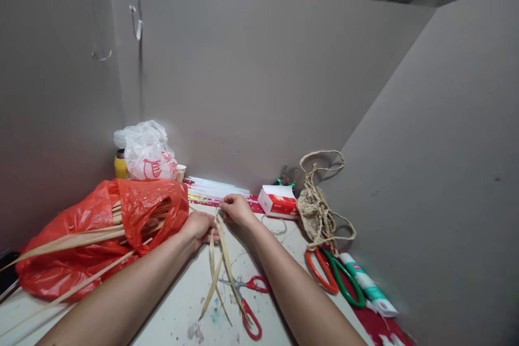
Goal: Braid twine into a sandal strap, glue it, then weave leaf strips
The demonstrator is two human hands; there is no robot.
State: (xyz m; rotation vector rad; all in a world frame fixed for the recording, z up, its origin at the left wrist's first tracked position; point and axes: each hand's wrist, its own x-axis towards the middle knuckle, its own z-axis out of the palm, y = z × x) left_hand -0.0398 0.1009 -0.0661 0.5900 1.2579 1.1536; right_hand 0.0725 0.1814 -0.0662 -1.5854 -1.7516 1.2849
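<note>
Pale dry leaf strips (226, 248) hang down from between my two hands over the table. My left hand (201, 228) grips their upper end from the left, its fingers closed round them. Just above and to the right, my right hand (236, 208) pinches at the top of the strips with thumb and forefinger. Below the hands, red-handled scissors (251, 303) lie on the white table (182, 303), with the strips hanging partly across them. The exact spot between the fingertips is too small to make out.
An orange bag (81, 216) of dry strips fills the left side, a white bag (148, 151) behind it. At right are a red-white box (279, 201), braided rope (316, 216), orange and green handles (348, 281) and a white-green roll (368, 284). Grey partitions surround the table.
</note>
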